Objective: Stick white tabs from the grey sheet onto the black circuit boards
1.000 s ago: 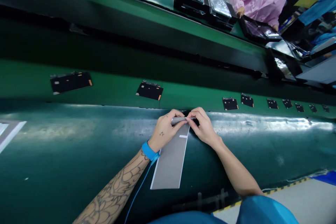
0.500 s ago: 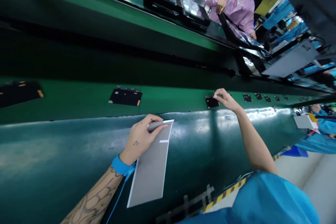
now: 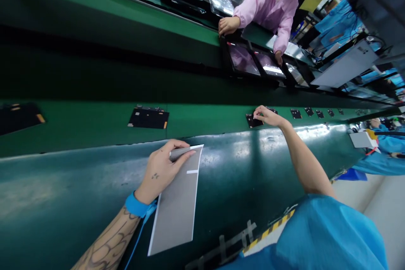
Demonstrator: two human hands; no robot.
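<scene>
My left hand [image 3: 160,172], with a blue wrist strap [image 3: 137,206], pinches the curled top of a grey sheet with white edges [image 3: 175,215]. The sheet hangs slanted over the near green bench, a short white strip near its upper right edge. My right hand [image 3: 268,116] reaches out to the green belt, thumb and fingers pinched together at a small black panel [image 3: 252,121] with light patches. Whether anything small sits between those fingertips is too fine to make out. Another black panel with orange tabs [image 3: 148,119] lies left of it on the belt.
A larger-looking black panel [image 3: 19,119] lies far left; several more [image 3: 296,114] run off to the right. Across the belt, a person in pink [image 3: 262,4] handles a black tray of screens [image 3: 243,60] on a raised shelf. Yellow-black tape [image 3: 268,231] marks the near bench edge.
The view has shifted slightly. My hands keep nearly the same places, the right still at the panel. Across from me, the person's tilted black tray has come down flat at the shelf's edge.
</scene>
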